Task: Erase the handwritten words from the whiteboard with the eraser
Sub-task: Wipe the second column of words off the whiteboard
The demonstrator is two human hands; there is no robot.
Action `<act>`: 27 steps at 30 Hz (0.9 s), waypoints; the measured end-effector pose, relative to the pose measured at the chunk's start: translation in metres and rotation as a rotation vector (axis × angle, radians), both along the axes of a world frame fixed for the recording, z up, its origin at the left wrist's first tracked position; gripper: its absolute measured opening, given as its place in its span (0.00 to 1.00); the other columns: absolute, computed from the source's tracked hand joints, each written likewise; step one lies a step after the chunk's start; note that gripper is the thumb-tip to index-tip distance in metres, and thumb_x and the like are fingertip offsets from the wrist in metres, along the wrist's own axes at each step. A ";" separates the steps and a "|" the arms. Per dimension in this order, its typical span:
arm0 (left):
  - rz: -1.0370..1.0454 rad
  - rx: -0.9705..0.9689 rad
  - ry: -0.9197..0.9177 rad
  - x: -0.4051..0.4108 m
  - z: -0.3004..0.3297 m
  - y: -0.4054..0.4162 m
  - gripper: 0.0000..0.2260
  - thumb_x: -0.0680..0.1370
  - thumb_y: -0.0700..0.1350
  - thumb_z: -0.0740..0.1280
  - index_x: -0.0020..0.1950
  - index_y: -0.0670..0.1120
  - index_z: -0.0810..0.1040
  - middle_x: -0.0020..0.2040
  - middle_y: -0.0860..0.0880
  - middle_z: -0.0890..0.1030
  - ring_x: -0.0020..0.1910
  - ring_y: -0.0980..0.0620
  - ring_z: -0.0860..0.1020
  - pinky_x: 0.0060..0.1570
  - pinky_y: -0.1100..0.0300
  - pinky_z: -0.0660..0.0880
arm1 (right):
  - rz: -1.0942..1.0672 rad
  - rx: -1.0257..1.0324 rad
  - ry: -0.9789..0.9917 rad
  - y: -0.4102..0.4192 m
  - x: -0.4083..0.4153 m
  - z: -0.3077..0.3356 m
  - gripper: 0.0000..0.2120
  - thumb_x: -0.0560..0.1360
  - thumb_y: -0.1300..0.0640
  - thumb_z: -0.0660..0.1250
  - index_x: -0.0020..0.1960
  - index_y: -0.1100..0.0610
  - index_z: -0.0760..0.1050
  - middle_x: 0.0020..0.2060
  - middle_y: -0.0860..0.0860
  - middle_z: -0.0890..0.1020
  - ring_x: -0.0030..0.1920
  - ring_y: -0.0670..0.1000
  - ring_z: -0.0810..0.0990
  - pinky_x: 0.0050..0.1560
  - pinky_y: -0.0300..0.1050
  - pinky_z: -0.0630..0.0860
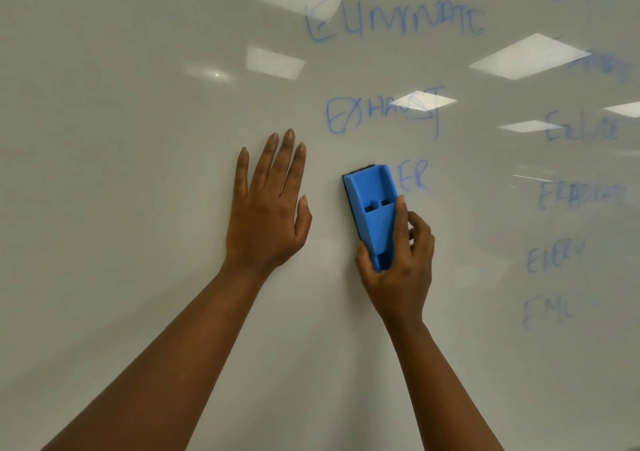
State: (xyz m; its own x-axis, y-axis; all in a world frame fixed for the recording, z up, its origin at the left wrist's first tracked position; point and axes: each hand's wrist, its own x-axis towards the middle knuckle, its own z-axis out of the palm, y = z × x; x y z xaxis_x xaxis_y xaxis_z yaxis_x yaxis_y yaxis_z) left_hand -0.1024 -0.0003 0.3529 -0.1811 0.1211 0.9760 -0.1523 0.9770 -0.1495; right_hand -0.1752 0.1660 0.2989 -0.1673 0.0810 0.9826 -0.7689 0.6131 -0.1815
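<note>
A blue plastic eraser (372, 208) with a dark felt pad lies flat against the whiteboard (121, 139), and my right hand (401, 260) grips its lower end. Just right of the eraser are the blue letters "ER" (414, 177), the visible part of a word. Above stand the blue words "EXHAUST" (381, 113) and "ELIMINATE" (394, 22). My left hand (266, 208) rests flat on the board to the left of the eraser, fingers spread, holding nothing.
A column of several more blue words runs down the right side of the board, among them "EVERY" (554, 255) and one starting "ERADI" (578, 196), all blurred. Ceiling-light reflections (528, 56) glare on the glossy surface.
</note>
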 end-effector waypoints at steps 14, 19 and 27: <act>-0.004 -0.001 0.003 0.000 -0.001 0.000 0.27 0.76 0.47 0.54 0.75 0.40 0.59 0.75 0.40 0.59 0.75 0.42 0.56 0.72 0.42 0.50 | 0.004 -0.037 0.017 -0.008 0.004 0.015 0.36 0.67 0.53 0.69 0.71 0.62 0.60 0.58 0.60 0.72 0.53 0.55 0.72 0.43 0.40 0.73; -0.012 -0.002 0.009 0.001 -0.001 0.000 0.27 0.76 0.47 0.53 0.75 0.40 0.59 0.75 0.41 0.60 0.75 0.42 0.56 0.72 0.42 0.51 | -0.008 -0.114 -0.012 0.009 -0.006 0.009 0.37 0.67 0.57 0.72 0.72 0.60 0.60 0.58 0.60 0.72 0.52 0.53 0.70 0.41 0.42 0.73; -0.007 0.006 0.000 0.000 -0.002 0.001 0.27 0.77 0.47 0.53 0.75 0.40 0.59 0.75 0.41 0.59 0.75 0.43 0.56 0.72 0.41 0.51 | -0.003 -0.274 -0.045 0.005 -0.008 0.037 0.36 0.70 0.56 0.71 0.73 0.60 0.57 0.58 0.61 0.70 0.55 0.56 0.71 0.45 0.41 0.69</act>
